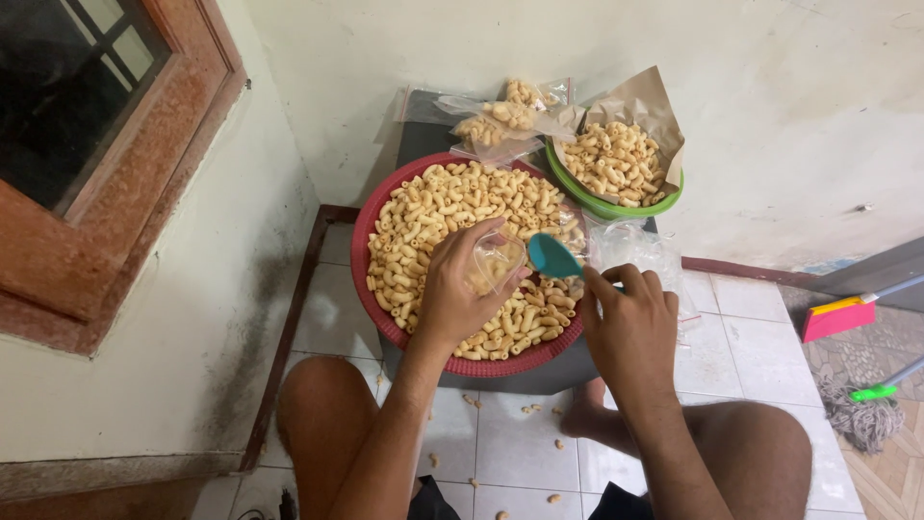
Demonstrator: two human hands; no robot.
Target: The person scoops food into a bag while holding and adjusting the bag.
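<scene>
Two hands at work over a red round basket point(380, 289) heaped with pale macaroni-shaped snacks point(452, 207). Left hand point(460, 284): grip closed around a small clear plastic bag point(496, 262), held mouth-up just above the heap, a few snacks already inside. Right hand point(630, 323): fingers pinched shut on the handle of a teal scoop point(553, 255), its bowl right at the bag's mouth, touching or nearly so; cannot tell which. Basket sits on a dark low stand point(539, 371) against the wall.

Behind the basket, a green bowl point(616, 207) lined with brown paper point(635, 101), also full of the same snacks. Beside it, several filled clear bags point(505, 120) piled at the back. More empty clear plastic point(640, 250) lies just right of the scoop.

Person sits on white floor tiles point(731, 308), bare knees either side of the stand. Stray snack pieces point(529, 409) scattered on the tiles. Wooden window frame point(144, 164) at left; pink-and-yellow broom head point(837, 316) and a mop point(866, 414) at far right.
</scene>
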